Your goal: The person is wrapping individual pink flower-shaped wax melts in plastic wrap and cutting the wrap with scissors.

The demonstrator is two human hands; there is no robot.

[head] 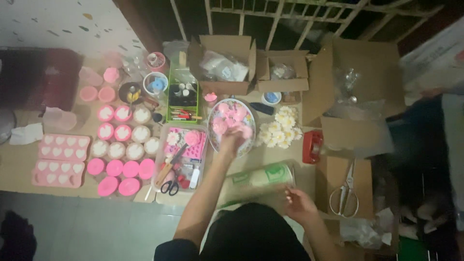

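left hand (pixel 232 140) over plate (pixel 212 112) of pink flowers (pixel 231 116), right hand (pixel 299 205) near roll (pixel 258 180)

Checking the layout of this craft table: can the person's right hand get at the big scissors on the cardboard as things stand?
Probably yes: the right hand hovers just beside the scissors, which lie uncovered on the cardboard with nothing between.

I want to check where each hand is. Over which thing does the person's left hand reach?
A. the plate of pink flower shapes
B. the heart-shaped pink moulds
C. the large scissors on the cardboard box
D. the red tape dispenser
A: the left hand is stretched over the plate of pink flower shapes, while the right hand stays low, near the roll of clear bags.
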